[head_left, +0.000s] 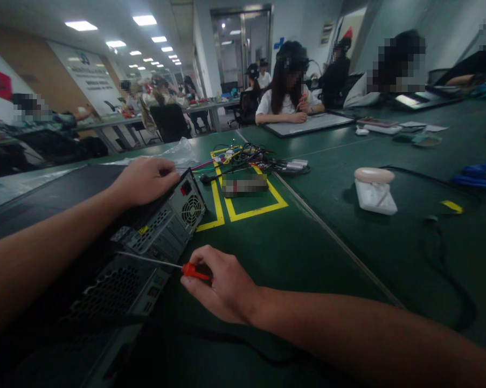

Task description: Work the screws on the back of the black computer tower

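Note:
A black computer case (pixel 101 180) lies on its side at the left, its metal back panel turned toward the middle of the table. On the case's upper edge rests my left hand (pixel 148 180), its fingers curled over and holding it. My right hand (pixel 222 283) is closed around the orange-red handle of a screwdriver (pixel 192 271). The long thin shaft reaches left to the back panel, with its tip against or very near the metal below a yellow sticker. What exactly the tip meets is too small to tell. A power supply fan (pixel 192 210) shows near the panel's far end.
Tangled cables (pixel 255 156) lie beyond the case, near a blurred-out box (pixel 245 186) inside yellow tape (pixel 259 213). A white block with a pinkish top (pixel 375 196) stands at the right. Black cable (pixel 445 253) runs along the right. A person works across the green table (pixel 307 242).

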`<state>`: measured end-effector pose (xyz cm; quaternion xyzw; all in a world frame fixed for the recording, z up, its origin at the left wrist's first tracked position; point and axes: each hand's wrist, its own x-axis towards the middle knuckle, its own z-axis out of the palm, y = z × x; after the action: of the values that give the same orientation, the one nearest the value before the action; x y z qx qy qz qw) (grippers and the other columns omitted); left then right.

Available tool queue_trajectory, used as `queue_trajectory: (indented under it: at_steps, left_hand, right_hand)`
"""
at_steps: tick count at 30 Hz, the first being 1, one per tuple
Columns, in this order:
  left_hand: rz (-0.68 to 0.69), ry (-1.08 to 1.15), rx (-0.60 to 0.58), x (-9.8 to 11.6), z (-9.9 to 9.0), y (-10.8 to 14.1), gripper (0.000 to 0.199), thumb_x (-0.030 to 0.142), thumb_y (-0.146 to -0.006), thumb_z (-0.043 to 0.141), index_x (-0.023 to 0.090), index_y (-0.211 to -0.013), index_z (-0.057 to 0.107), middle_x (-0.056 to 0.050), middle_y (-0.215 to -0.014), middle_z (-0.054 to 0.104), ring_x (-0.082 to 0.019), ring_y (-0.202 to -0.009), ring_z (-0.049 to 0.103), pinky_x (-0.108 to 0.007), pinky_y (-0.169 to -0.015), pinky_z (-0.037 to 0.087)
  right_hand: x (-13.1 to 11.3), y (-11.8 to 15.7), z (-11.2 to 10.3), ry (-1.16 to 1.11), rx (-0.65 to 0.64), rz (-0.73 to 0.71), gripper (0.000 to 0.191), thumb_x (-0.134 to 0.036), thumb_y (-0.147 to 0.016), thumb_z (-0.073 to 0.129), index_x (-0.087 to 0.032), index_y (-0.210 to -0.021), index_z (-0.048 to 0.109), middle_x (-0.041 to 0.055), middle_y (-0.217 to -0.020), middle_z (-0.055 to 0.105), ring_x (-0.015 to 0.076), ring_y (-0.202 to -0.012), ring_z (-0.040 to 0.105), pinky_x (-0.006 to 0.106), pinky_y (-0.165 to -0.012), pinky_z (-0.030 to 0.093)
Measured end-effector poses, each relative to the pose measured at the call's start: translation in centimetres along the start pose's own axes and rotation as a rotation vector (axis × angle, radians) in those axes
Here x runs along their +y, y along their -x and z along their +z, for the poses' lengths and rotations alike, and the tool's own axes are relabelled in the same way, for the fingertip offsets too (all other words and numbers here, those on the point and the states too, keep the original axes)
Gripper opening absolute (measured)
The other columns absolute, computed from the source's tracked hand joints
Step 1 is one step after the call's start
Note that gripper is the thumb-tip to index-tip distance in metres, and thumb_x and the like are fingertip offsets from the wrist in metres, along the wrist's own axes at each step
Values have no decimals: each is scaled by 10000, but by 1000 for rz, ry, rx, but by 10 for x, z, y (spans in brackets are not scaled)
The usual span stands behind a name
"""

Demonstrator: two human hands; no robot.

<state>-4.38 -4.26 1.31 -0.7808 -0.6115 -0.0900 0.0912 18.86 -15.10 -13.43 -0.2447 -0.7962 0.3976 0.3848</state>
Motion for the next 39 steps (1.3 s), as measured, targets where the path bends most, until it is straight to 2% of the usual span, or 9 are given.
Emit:
queue_trajectory:
  at_steps: [21, 30, 34, 36, 39]
  left_hand:
    - [-5, 18, -4, 1, -1, 1, 338, 427, -946, 418, 263, -653, 459, -30, -673, 481, -204, -654, 466, -377, -678, 290]
    - [-28, 17, 0, 0, 1, 0, 327, 438, -920, 420, 254, -657, 479, -30, -676, 489, -195, -648, 456, -365, -667, 282]
    - [-23, 18, -1, 0, 2, 0, 328, 436, -925, 413, 255, -660, 478, -31, -676, 490, -197, -648, 461, -366, -670, 282]
    - [-15, 19, 0, -1, 2, 0, 326, 432, -926, 410, 257, -659, 473, -33, -674, 492, -198, -648, 465, -368, -670, 281]
    - [-15, 12, 0, -2, 3, 0, 323, 434, -923, 408, 258, -663, 482, -38, -678, 501, -204, -654, 474, -372, -671, 285]
  right_hand:
    - [0, 0, -1, -8, 19, -36, 193, -396, -999, 674, -229, -1073, 611, 33, -970, 700, 186, -819, 653, 334, -811, 553]
    - [1, 0, 0, -3, -6, -88, 252, -410, -1095, 551, -197, -1064, 682, 64, -976, 725, 188, -857, 674, 326, -834, 562]
    - [0, 1, 0, -48, 0, -25, 282, -439, -1021, 668, -217, -1193, 632, 57, -1032, 736, 194, -861, 686, 325, -809, 571]
    - [1, 1, 1, -48, -3, 5, 306, -430, -971, 724, -233, -1173, 605, 35, -1002, 723, 186, -811, 662, 323, -780, 566]
    - [3, 2, 2, -36, -1, -6, 217, -370, -964, 718, -244, -1083, 588, 14, -957, 701, 169, -766, 621, 316, -770, 551]
